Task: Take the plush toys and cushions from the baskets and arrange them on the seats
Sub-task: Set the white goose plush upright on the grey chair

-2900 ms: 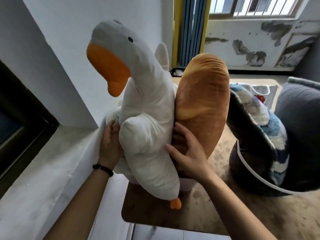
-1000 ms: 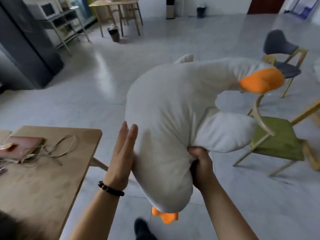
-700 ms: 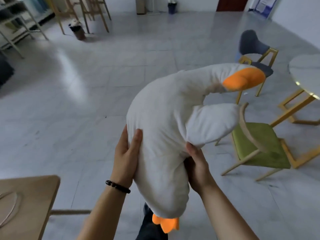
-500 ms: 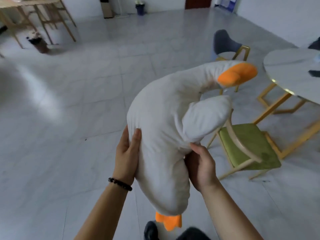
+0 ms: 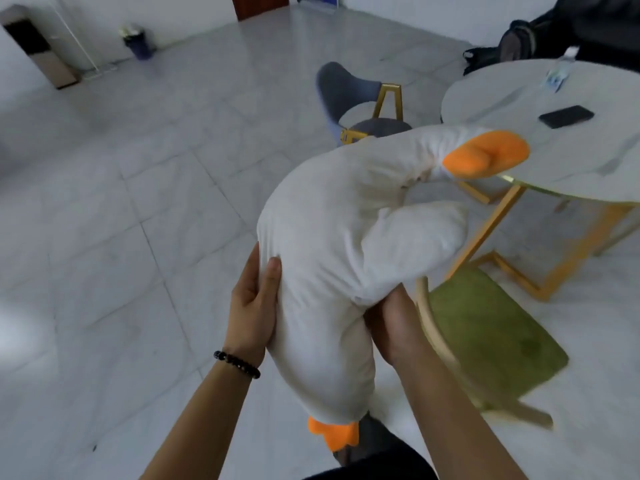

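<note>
While we stand on the grey tiled floor [image 5: 145,209], we hold the white goose toy [image 5: 332,258] in the air between both hands. Our left hand [image 5: 254,303] is pressed flat against its side, thumb dug into the fabric; our right hand [image 5: 389,323] is curled around it under the wing. Its orange beak [image 5: 485,155] overlaps the round table [image 5: 540,133], and a green chair [image 5: 485,337] sits just to the right.

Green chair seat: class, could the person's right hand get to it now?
Probably not yet: the right hand, like the left hand, is holding the goose plush; otherwise the green chair seat lies bare alongside.
</note>
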A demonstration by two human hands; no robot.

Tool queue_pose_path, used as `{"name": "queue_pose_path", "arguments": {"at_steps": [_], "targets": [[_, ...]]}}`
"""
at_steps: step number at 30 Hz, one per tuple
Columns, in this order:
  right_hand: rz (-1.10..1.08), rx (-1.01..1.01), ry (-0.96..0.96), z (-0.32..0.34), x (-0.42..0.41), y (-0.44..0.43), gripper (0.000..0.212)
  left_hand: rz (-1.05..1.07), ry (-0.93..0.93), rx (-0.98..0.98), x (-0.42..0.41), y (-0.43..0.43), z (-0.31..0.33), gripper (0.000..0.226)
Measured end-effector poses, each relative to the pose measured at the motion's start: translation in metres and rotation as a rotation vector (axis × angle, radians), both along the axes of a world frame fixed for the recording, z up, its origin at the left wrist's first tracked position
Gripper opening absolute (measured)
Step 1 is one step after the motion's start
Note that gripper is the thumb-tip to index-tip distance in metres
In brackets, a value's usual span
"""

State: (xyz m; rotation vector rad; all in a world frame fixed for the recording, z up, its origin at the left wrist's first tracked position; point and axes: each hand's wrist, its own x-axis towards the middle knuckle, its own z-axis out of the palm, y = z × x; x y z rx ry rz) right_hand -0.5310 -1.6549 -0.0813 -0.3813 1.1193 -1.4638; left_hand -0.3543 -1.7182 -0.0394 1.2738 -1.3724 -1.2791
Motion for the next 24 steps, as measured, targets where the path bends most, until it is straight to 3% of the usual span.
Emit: {"name": "queue_pose_path", "arguments": {"at_steps": [6, 12, 16, 21, 24], "targets": [[0.025, 0.000, -0.117, 0.045, -0.045, -0.156, 0.022, -0.004, 0.002, -0.090, -0.047, -0.158, 0.033, 0.053], [-0.045, 0.139, -0.239, 0.016, -0.098, -0.316, 0.040, -0.068, 0.039, -0.088, -0.099, -0.320, 0.006, 0.060], [-0.153, 0.096, -0.212, 0.009, -0.146, -0.437, 0.048, -0.148, 0.089, -0.048, -0.148, -0.449, -0.014, 0.051], [-0.219, 0.026, -0.045, 0.012, -0.227, -0.548, 0.021, -0.277, 0.048, 0.035, -0.228, -0.596, -0.004, 0.037], [-0.331, 0.034, 0.073, 0.013, -0.280, -0.590, 0.027, -0.341, 0.025, 0.122, -0.286, -0.665, 0.008, 0.040]]}}
